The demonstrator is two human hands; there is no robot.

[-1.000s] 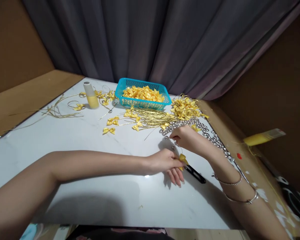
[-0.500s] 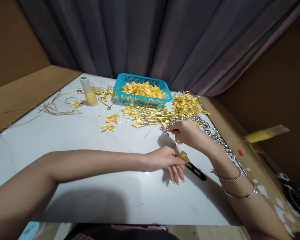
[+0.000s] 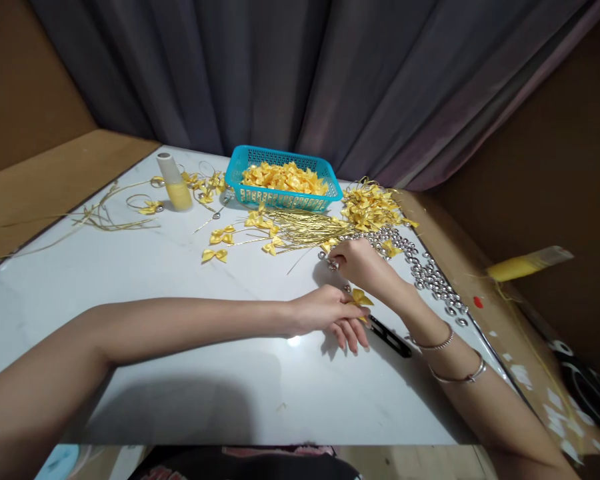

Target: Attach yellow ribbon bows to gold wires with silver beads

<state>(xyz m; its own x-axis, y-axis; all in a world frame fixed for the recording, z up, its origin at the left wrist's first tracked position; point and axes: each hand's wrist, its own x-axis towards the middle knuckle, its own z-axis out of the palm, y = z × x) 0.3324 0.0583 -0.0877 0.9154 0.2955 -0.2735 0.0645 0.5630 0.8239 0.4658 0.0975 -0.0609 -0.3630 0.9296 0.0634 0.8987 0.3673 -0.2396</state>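
My left hand (image 3: 330, 313) pinches a yellow ribbon bow (image 3: 360, 298) between thumb and forefinger, its other fingers hanging loose just above the table. A black slotted tool (image 3: 390, 337) extends from beside those fingertips; whether the hand touches it I cannot tell. Farther back, my right hand (image 3: 363, 263) is closed with its fingertips down among silver beads (image 3: 333, 265). What it grips, if anything, is hidden by the fingers. More silver beads (image 3: 430, 277) spread behind that hand and along the table's right edge.
Yellow bows fill a blue basket (image 3: 285, 199) at the back. Gold wire stems (image 3: 305, 228) lie before it, beside a heap of bows (image 3: 373, 207). A yellow thread spool (image 3: 175, 190) stands at left. Black-handled scissors (image 3: 587, 390) lie beyond the table's right edge.
My right hand has shifted slightly left, its fingertips now at the nearer silver beads, and its forearm has swung left. My left hand keeps the bow pinched. The whole view has shifted a little.
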